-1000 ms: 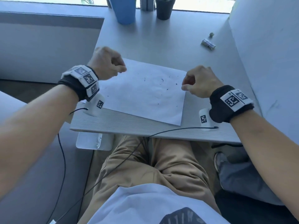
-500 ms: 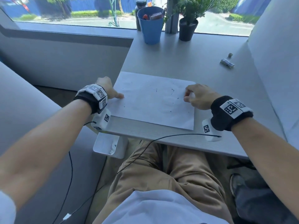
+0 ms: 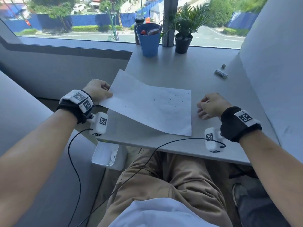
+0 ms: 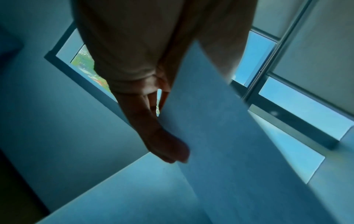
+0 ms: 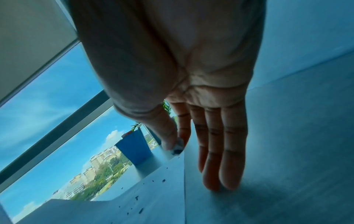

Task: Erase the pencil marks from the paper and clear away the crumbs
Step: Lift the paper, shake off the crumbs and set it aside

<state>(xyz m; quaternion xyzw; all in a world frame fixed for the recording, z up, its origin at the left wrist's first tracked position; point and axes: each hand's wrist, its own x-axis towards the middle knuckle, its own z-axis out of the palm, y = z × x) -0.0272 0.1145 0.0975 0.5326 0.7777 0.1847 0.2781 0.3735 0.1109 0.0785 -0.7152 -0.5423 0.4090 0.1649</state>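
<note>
The left hand (image 3: 98,90) pinches the left edge of the paper (image 3: 152,105) and holds that side raised off the surface (image 3: 188,74), while the right side lies flat. Dark crumbs (image 3: 169,99) are scattered over the middle and right of the sheet. The right hand (image 3: 211,106) rests just beside the paper's right edge, three fingers straight on the surface, thumb and forefinger pinching a small eraser (image 5: 177,146). The step looks like tipping the crumbs off. To do it well, the sheet should probably be lifted whole, kept slightly cupped so nothing spills early, then carried over the white bin (image 3: 106,155) below the surface's left corner and tilted steeply, perhaps with a tap from beneath.
</note>
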